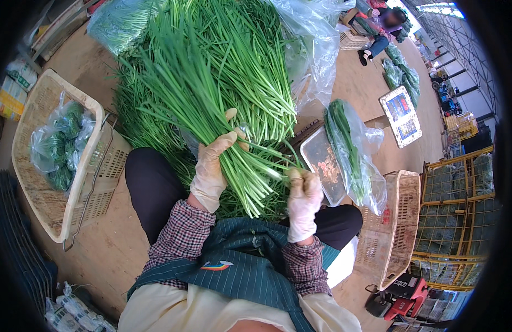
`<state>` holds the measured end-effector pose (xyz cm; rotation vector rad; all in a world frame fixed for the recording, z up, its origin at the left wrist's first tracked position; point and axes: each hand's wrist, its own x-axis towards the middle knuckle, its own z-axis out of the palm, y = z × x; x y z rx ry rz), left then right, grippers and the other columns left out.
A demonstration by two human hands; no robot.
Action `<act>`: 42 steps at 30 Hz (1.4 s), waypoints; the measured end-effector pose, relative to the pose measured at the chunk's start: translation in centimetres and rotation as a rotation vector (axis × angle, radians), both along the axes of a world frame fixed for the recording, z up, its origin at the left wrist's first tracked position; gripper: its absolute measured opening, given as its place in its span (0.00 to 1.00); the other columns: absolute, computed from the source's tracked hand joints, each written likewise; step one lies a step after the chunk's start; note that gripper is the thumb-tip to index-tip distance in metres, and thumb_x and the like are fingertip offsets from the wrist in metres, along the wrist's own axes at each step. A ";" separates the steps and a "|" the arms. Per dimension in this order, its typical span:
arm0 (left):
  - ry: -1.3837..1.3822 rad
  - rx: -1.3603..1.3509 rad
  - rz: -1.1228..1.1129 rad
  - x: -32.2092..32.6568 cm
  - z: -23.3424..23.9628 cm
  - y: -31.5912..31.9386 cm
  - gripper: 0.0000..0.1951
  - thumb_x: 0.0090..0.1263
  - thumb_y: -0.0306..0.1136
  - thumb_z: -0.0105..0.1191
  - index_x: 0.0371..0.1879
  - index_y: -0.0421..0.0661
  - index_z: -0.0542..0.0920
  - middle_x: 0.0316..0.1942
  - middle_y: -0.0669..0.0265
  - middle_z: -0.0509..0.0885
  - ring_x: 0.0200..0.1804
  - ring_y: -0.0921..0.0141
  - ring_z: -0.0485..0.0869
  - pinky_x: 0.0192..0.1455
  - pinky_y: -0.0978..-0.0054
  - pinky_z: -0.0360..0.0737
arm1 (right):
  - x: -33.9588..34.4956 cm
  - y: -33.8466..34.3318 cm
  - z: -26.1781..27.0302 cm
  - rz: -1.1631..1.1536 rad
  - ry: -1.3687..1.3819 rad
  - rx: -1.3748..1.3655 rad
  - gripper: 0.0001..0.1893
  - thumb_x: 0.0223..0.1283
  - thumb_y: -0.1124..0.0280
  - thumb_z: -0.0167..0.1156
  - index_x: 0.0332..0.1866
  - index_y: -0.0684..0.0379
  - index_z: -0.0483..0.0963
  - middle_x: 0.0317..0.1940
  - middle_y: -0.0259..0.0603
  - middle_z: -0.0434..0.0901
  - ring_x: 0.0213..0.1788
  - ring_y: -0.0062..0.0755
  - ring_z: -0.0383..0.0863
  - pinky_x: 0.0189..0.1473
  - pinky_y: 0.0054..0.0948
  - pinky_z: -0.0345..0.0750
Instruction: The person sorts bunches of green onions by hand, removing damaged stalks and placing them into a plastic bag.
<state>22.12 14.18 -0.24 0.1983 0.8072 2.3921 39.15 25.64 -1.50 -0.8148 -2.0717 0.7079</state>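
Note:
My left hand point(214, 170), in a pale glove, is closed around a bunch of garlic chives point(194, 99), near its pale stem ends. The green leaves fan out up and to the left. To the right of the stem ends, my right hand point(305, 199), also gloved, has its fingers curled on a few chive stalks point(276, 155). Beneath and beyond the bunch lies a large heap of loose chives point(256, 66). A bagged bundle of chives point(349, 145) rests over the tray of a scale point(322, 170) at the right.
At the left stands a plastic crate point(53, 216) holding bagged greens point(65, 145); another crate point(399, 232) is at the right. Clear plastic bags point(314, 45) lie beside the heap. The scale's display panel point(401, 116) stands beyond the tray. Another person point(380, 37) sits far off, upper right.

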 end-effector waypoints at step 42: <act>-0.191 -0.103 -0.242 1.9 -2.2 0.3 0.23 0.66 0.45 0.56 0.53 0.39 0.79 0.46 0.60 0.86 0.45 0.66 0.85 0.54 0.69 0.82 | -2.0 -3.6 2.3 0.475 0.157 -1.479 0.25 0.70 0.52 0.57 0.60 0.62 0.71 0.49 0.33 0.80 0.47 0.17 0.79 0.50 0.19 0.75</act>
